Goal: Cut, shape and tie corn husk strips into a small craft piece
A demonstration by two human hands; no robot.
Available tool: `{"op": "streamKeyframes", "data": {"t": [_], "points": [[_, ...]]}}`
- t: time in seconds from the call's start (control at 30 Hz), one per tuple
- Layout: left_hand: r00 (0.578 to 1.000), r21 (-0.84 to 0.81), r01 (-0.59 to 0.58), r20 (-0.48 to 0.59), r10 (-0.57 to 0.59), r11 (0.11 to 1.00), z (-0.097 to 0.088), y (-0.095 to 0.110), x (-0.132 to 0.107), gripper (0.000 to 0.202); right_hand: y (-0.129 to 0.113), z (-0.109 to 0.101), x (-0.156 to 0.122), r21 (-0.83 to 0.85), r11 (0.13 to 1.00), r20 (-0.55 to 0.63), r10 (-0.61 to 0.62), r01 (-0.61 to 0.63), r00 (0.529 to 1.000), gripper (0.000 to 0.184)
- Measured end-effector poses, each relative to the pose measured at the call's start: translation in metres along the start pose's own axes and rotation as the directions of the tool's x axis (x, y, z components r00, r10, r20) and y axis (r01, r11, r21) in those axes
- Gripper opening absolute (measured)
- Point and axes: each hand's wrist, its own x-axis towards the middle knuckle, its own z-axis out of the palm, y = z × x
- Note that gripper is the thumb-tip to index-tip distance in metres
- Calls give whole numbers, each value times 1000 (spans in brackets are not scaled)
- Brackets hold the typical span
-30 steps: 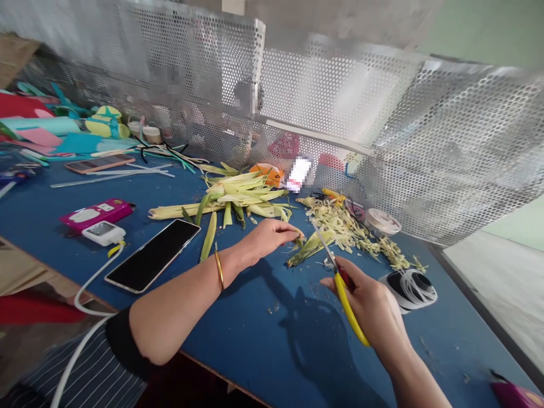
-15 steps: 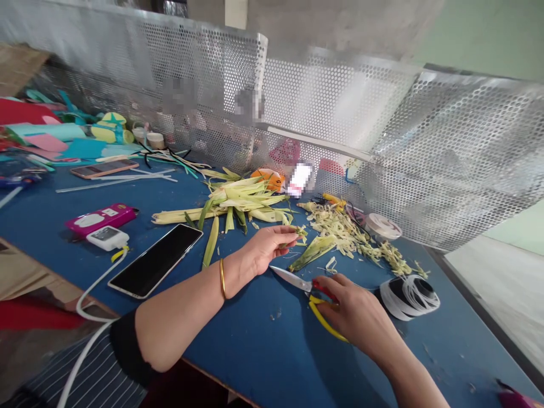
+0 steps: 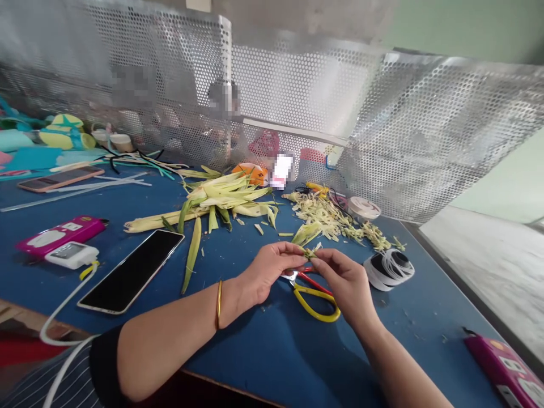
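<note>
Between my two hands is a small piece of green corn husk (image 3: 310,253), pinched at the fingertips over the blue table. My left hand (image 3: 272,266), with a gold bangle at the wrist, grips its left side between thumb and fingers. On the other side, my right hand (image 3: 343,277) pinches it too. Scissors (image 3: 317,303) with yellow and red handles lie on the table just below the hands, their blades partly hidden by my left hand. Beyond the hands spreads a heap of cut husk scraps (image 3: 321,215). A bundle of long corn husks (image 3: 225,195) lies to the left.
A large phone (image 3: 134,272) and a magenta device (image 3: 62,235) with a white cable lie at left. At right are a spool of white cord (image 3: 389,269) and another magenta device (image 3: 505,368). Perforated metal sheets (image 3: 293,85) stand along the back; a person shows behind them.
My right hand has let go of the scissors, which now lie on the table. It has moved up beside my left hand and grasps the husk piece. The view has shifted right.
</note>
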Motion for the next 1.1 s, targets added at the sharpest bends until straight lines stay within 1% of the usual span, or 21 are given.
{"op": "streamKeyframes", "data": {"t": [0.1,0.27,0.43,0.5,0.67,0.87,1.1], "points": [[1000,36,0,-6,0,999,1,-1,0,21,-1,3,-2,1,1000,-33,3,-3,999,24],[1000,85,8,12,-10,996,1,-1,2,22,-1,2,-1,8,999,-26,50,-50,998,27],[998,170,-52,53,44,984,-2,0,4,18,-3,-3,2,-31,998,13,52,-52,999,28],[997,168,-58,59,48,984,-2,2,3,17,-4,-4,3,-15,999,14,44,-44,999,28],[999,141,-41,18,39,989,0,3,2,20,-7,-5,3,20,1000,-27,3,-3,1000,28],[996,183,-77,62,67,980,-1,-1,2,20,2,-4,2,-29,1000,-24,7,-7,1000,26],[993,172,-105,67,95,980,2,-3,2,28,7,-3,1,-48,999,-41,6,-8,999,26]]}}
